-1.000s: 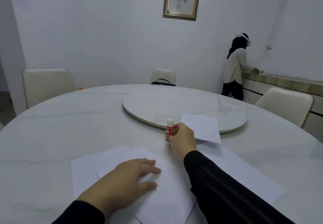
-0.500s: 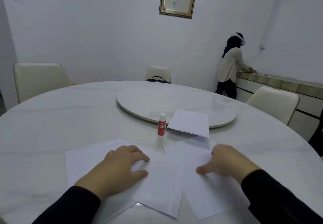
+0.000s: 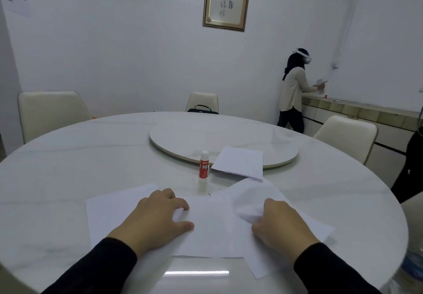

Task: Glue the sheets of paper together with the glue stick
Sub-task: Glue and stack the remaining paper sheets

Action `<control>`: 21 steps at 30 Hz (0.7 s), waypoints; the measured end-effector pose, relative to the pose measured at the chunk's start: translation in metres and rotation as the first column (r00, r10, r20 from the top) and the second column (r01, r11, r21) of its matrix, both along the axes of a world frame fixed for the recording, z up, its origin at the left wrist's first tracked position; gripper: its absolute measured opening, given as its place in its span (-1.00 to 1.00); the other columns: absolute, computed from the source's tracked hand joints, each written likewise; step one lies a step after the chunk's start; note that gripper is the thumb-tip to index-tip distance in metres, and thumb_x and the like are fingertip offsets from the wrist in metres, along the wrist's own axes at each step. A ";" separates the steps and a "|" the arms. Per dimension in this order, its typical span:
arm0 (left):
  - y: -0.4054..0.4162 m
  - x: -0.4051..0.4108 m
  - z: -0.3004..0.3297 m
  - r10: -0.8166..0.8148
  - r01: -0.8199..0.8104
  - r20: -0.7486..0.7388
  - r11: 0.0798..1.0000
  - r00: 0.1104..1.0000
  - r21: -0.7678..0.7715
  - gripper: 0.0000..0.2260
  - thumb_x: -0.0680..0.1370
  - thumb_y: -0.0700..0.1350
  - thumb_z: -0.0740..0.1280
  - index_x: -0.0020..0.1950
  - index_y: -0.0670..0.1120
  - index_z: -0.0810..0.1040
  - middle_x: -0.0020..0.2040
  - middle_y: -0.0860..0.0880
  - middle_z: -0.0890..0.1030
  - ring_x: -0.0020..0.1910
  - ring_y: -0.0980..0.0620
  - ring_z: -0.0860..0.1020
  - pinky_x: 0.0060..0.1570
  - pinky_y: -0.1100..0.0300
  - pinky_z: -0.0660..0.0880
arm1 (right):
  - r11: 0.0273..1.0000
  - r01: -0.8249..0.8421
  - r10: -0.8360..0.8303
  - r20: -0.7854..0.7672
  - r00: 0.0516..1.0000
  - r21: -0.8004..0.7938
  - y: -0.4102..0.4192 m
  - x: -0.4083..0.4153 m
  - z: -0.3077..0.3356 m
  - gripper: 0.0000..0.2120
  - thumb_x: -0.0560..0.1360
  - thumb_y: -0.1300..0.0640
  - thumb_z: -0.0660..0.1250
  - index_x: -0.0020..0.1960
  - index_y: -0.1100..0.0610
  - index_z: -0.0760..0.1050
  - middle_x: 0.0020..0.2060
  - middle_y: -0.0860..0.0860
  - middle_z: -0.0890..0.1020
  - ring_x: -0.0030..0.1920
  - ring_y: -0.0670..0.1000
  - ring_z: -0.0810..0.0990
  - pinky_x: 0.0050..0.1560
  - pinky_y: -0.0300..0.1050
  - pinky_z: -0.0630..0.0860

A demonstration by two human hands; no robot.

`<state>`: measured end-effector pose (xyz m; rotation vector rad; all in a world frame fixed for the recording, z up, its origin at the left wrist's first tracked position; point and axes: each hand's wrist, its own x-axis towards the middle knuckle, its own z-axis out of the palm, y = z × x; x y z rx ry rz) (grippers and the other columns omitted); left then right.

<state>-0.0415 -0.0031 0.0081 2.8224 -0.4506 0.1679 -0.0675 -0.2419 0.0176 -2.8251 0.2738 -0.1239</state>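
Hands apart on the bench [image 3: 68, 179]; left hand [image 3: 158, 219] lies flat, fingers spread, pressing the middle sheet [image 3: 210, 227]; right hand [image 3: 280, 225] pinches the right sheet [image 3: 254, 193], its far part lifted and curled; glue stick [image 3: 204, 165] stands capped beyond them, untouched, beside a folded sheet [image 3: 240, 162] resting on the turntable [image 3: 183, 138]

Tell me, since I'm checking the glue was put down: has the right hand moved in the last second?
Yes. The right hand left the upright glue stick by the turntable and came back toward the person, now pinching a sheet.
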 end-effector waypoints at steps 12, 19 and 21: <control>-0.014 -0.003 0.001 0.024 -0.024 -0.019 1.000 1.000 -0.006 -0.58 0.48 0.24 0.22 0.29 0.13 0.40 0.23 0.08 0.37 0.26 0.05 0.32 0.18 0.20 0.30 | 0.971 -0.042 0.065 0.091 0.994 -0.237 -0.029 -0.017 0.005 -0.68 0.53 0.15 0.13 0.28 0.07 0.28 0.06 0.04 0.57 0.04 0.09 0.59 -0.09 -0.11 0.46; -0.018 0.005 0.014 0.052 -0.095 -0.133 0.933 0.990 -0.346 -0.72 0.59 0.10 0.15 0.11 0.03 0.58 0.15 -0.04 0.46 0.15 0.01 0.44 0.20 0.16 0.37 | 0.978 0.150 -0.070 0.449 0.891 -0.145 -0.022 -0.026 0.040 -0.95 0.53 0.11 0.17 -0.03 0.07 0.33 -0.31 -0.04 0.40 -0.25 0.08 0.49 -0.27 -0.08 0.42; -0.016 0.005 0.036 0.033 -0.234 -0.287 0.675 0.957 -0.700 -0.66 0.57 0.14 0.16 -0.05 -0.06 0.60 0.07 -0.11 0.58 0.00 -0.04 0.53 0.12 0.09 0.45 | 0.988 0.091 0.001 0.597 0.802 -0.124 -0.010 -0.029 0.053 -0.86 0.51 0.14 0.23 0.07 0.09 0.41 -0.26 -0.01 0.49 -0.25 0.11 0.53 -0.27 -0.07 0.46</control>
